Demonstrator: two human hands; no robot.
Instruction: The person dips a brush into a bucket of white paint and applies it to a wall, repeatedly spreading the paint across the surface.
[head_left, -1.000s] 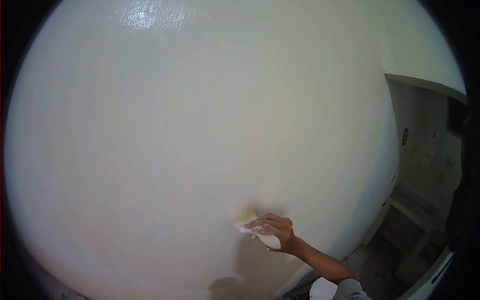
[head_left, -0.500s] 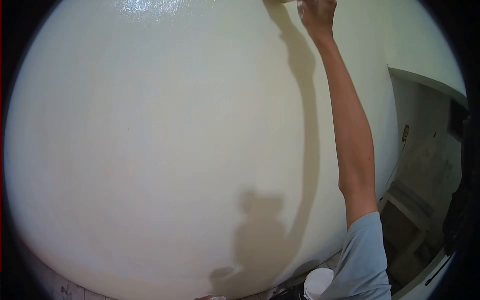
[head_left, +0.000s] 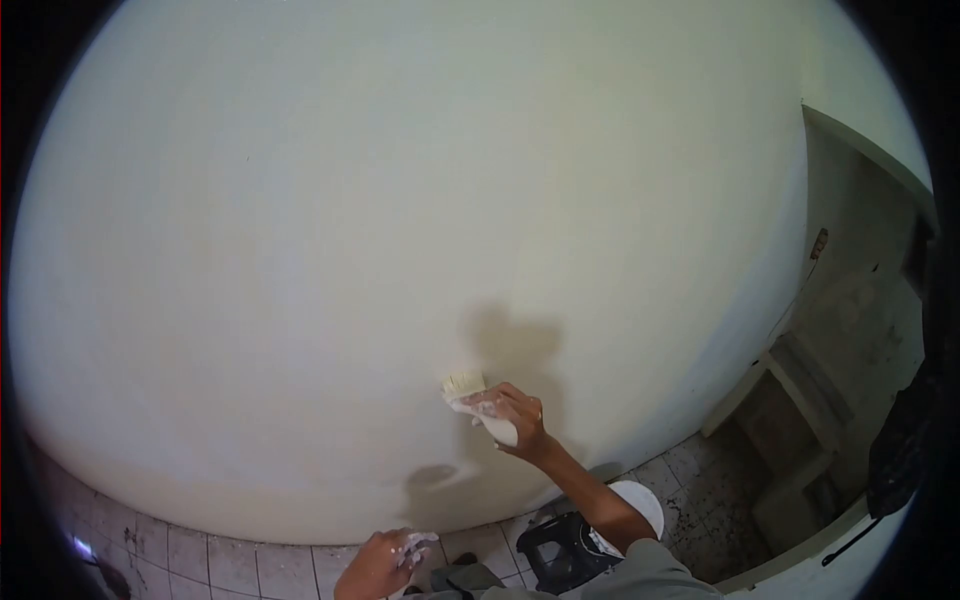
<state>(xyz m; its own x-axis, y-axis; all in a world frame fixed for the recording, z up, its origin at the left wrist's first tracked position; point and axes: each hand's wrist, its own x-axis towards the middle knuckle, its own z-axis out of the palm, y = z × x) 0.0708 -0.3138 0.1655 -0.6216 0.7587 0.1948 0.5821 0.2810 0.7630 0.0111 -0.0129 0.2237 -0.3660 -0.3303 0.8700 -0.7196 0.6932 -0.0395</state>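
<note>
My right hand [head_left: 515,418] is wrapped round the pale handle of a wide paint brush [head_left: 464,386], whose bristles point up and left against the cream wall [head_left: 300,250]. White paint marks the fingers. Low in the view, my left hand [head_left: 378,565] is near the foot of the wall with its fingers curled, smeared with white; whether it holds anything is hard to tell.
A white bucket [head_left: 640,503] stands beside a black object [head_left: 562,552] on the tiled floor [head_left: 285,572]. On the right an opening shows a grey wall with a socket [head_left: 820,243] and a concrete ledge [head_left: 812,380].
My right hand has come down from the top of the view to low on the wall, with the brush now fully visible. My left hand shows more, and the view has tilted down.
</note>
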